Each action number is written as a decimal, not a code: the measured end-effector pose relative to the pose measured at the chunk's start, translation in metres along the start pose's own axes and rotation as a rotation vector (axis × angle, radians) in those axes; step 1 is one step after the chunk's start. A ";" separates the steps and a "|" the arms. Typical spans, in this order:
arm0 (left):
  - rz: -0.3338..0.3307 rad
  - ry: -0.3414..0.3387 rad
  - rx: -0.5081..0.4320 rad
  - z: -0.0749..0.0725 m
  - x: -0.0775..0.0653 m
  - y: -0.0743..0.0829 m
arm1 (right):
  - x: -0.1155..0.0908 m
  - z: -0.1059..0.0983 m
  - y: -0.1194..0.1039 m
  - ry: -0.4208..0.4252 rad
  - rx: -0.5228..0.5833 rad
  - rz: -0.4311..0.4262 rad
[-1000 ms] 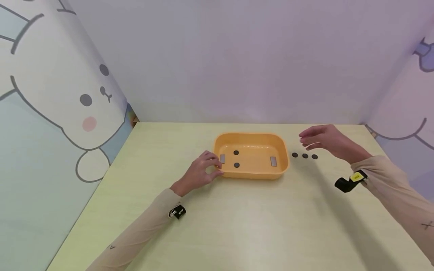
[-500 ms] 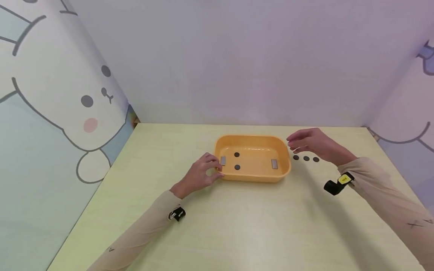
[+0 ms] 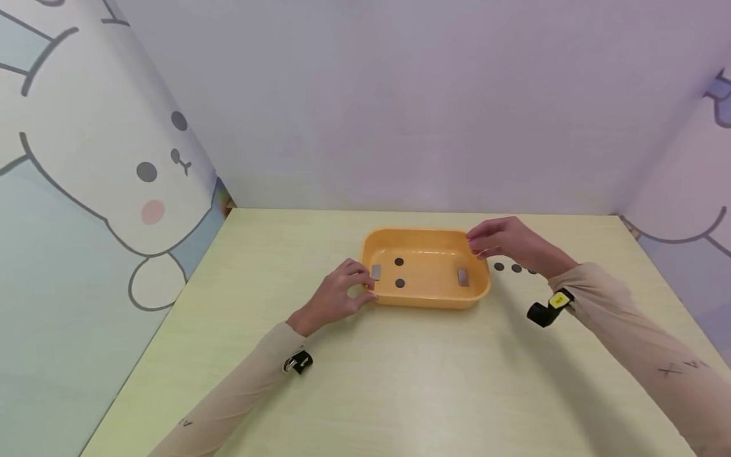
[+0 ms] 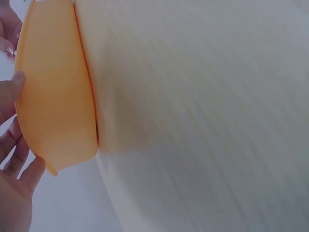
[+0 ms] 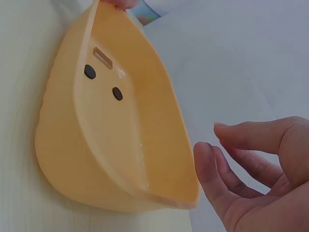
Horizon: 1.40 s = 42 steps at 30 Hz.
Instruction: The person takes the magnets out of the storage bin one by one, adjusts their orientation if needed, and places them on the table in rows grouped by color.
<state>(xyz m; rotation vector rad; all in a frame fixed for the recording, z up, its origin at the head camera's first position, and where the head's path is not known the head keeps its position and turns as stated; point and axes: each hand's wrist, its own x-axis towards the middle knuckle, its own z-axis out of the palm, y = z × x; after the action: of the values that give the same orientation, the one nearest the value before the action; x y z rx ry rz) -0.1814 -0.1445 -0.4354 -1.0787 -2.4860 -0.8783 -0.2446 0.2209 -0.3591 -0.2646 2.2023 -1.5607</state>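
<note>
An orange plastic tray [image 3: 428, 301] sits on the table with two dark round discs [image 3: 400, 283] on its floor. A small grey rectangular piece [image 3: 462, 277] lies at its right end, a similar rectangle [image 3: 375, 272] at its left. My left hand [image 3: 331, 298] holds the tray's front left corner, thumb and fingertips at the rim. Over the back right rim in the head view is my right hand [image 3: 505, 241], its fingers loosely bent. In the right wrist view a gap shows between thumb and fingertips, with nothing visible in it.
Right of the tray, three more dark discs [image 3: 516, 268] lie in a row on the pale wooden table [image 3: 388, 381], the farthest partly covered by the right wrist. A plain wall [image 3: 400, 127] stands behind the table; side walls carry cartoon drawings.
My right hand has moved left, from above the row of discs to the tray's back right rim. The left hand has stayed at the tray's corner, and the discs keep their places.
</note>
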 end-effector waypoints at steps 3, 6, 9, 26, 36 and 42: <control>-0.002 0.003 0.003 0.000 0.000 0.000 | 0.005 0.005 0.001 -0.006 0.001 0.001; -0.006 -0.003 0.002 0.000 0.000 0.000 | 0.009 0.011 0.002 -0.004 0.012 0.020; -0.008 -0.006 0.001 -0.001 -0.001 -0.001 | 0.013 0.017 0.003 -0.006 0.030 0.035; 0.004 0.011 -0.006 -0.002 -0.002 -0.003 | 0.039 0.044 0.010 -0.032 0.087 0.048; 0.010 0.019 -0.015 0.000 0.000 -0.003 | 0.049 0.059 0.011 -0.022 0.045 0.084; -0.001 0.009 -0.020 0.001 0.002 -0.002 | 0.056 0.066 0.011 -0.021 0.024 0.082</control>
<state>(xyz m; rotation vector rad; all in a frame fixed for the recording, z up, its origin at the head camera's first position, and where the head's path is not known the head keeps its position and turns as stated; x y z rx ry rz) -0.1843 -0.1443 -0.4362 -1.0779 -2.4762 -0.9085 -0.2638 0.1467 -0.4009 -0.1800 2.1497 -1.5317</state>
